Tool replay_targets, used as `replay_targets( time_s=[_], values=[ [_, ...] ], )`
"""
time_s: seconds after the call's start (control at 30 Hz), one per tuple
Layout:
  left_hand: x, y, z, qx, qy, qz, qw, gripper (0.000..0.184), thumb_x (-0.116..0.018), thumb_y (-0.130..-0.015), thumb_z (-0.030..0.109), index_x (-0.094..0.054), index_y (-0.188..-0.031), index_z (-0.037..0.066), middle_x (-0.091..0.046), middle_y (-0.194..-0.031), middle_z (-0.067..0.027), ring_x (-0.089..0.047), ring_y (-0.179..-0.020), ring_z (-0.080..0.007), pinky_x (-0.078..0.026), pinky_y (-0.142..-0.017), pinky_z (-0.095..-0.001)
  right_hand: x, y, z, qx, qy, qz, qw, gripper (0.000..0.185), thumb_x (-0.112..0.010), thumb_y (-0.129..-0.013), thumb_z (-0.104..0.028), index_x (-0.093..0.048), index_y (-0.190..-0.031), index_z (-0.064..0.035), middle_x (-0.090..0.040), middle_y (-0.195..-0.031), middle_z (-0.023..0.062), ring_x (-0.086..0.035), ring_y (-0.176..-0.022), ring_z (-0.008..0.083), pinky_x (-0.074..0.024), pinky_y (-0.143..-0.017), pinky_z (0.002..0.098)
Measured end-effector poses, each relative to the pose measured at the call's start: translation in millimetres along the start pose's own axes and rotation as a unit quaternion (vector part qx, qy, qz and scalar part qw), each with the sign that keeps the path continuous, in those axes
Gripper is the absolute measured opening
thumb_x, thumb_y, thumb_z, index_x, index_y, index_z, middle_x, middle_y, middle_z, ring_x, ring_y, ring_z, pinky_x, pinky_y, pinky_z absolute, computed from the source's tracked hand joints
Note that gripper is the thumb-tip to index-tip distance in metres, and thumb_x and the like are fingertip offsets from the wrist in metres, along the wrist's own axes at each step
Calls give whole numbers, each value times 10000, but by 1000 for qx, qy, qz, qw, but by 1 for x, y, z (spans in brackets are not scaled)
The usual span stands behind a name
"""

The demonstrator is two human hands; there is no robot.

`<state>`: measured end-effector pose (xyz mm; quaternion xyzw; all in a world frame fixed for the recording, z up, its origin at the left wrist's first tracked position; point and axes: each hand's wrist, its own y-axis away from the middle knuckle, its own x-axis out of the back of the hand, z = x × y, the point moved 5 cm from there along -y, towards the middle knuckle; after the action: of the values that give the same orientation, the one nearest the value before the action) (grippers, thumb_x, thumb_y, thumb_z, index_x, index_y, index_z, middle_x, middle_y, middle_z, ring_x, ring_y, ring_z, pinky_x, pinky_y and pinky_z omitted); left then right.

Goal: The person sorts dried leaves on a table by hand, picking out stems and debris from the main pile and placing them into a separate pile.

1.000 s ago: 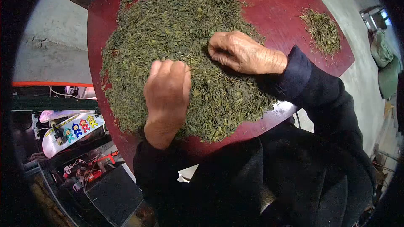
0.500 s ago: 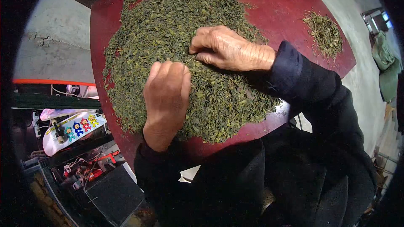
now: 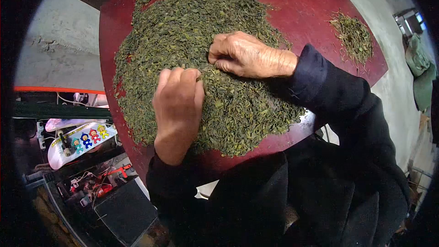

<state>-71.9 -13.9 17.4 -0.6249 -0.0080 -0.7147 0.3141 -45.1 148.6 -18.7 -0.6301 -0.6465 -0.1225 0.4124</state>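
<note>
Evidently the sorting was only partly along: a small heap of stalky pieces (image 3: 354,39) lay apart near the right corner of the red tabletop (image 3: 302,13), while a broad spread of dried tea-like leaves (image 3: 238,114), seemingly mostly left to go through, reached from the far edge almost to the near edge. Its long axis ran between those edges; single leaves pointed every way. The heap stretched roughly along the right edge. Over the spread, the left hand (image 3: 178,103) had curled fingers, the right hand (image 3: 249,55) a bent, pinch-like grip; whether either grasped anything could not be told.
</note>
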Motion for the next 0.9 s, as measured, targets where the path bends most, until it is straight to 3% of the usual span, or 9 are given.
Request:
replay_targets(
  time_s=[0.4, 0.6, 0.9],
  values=[
    [-14, -11, 0, -1, -56, -1, 998, 183, -663, -801, 97, -653, -983, 81, -632, -877, -76, -547, -803, -267, -471, -739, -364, 1, -1, -4, -32, -12, -22, 999, 32, -658, -762, -64, -641, -789, -65, -648, -775, 93, -618, -677, 334, -496, -620, 425],
    [-20, -12, -2, 5, -91, -10, 996, 148, -657, -802, 90, -647, -950, 80, -629, -874, -76, -541, -794, -262, -468, -723, -368, -1, -4, -3, -43, 16, -38, 998, 37, -657, -750, -60, -634, -777, -69, -641, -745, 88, -610, -657, 335, -492, -604, 428],
    [-15, -13, 0, -7, -42, 21, 999, 77, -645, -791, 55, -627, -864, 72, -619, -823, -75, -523, -752, -255, -451, -692, -357, 0, 1, -1, -20, -11, 18, 1000, 27, -639, -747, -46, -623, -732, -63, -635, -690, 76, -582, -594, 307, -473, -578, 410]
  ],
)
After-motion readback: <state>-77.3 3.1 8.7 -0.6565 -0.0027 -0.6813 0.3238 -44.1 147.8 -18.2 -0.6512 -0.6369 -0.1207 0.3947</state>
